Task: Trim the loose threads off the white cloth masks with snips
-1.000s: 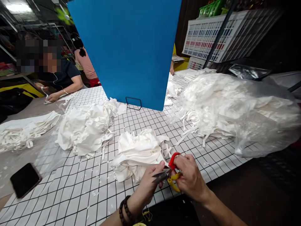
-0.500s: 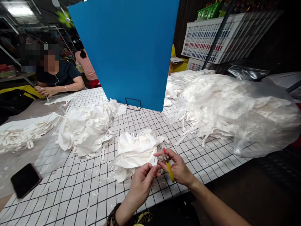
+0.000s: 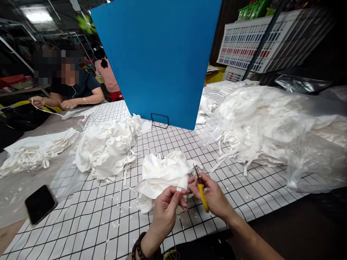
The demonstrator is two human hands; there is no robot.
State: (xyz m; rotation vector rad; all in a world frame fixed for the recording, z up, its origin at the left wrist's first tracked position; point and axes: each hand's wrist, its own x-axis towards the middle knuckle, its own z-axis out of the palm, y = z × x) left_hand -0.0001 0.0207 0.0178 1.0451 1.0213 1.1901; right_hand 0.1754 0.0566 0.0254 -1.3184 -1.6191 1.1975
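Near the table's front edge, a crumpled white cloth piece (image 3: 165,171) with narrow strips lies in front of me. My left hand (image 3: 168,206) pinches the end of a white strip at this cloth's near right side. Close beside it, my right hand (image 3: 213,195) has its fingers curled round yellow-handled thread snippers (image 3: 202,196), blades pointing up and away from me. The right fingertips are just right of the left ones; whether they also touch the strip I cannot tell. Small white offcuts (image 3: 116,224) are scattered over the checked tablecloth (image 3: 89,224).
A blue board (image 3: 162,65) stands on a wire holder (image 3: 159,121) at the back. White cloth heaps (image 3: 105,148) lie left, a phone (image 3: 40,204) nearer. A clear plastic bag (image 3: 271,122) of white pieces fills the right. A co-worker (image 3: 76,88) handles a strip at far left.
The view has shifted slightly, so things sit further right. My right hand has drawn a little away from the left, and the snippers have turned. The co-worker's hands have moved apart, stretching a strip.
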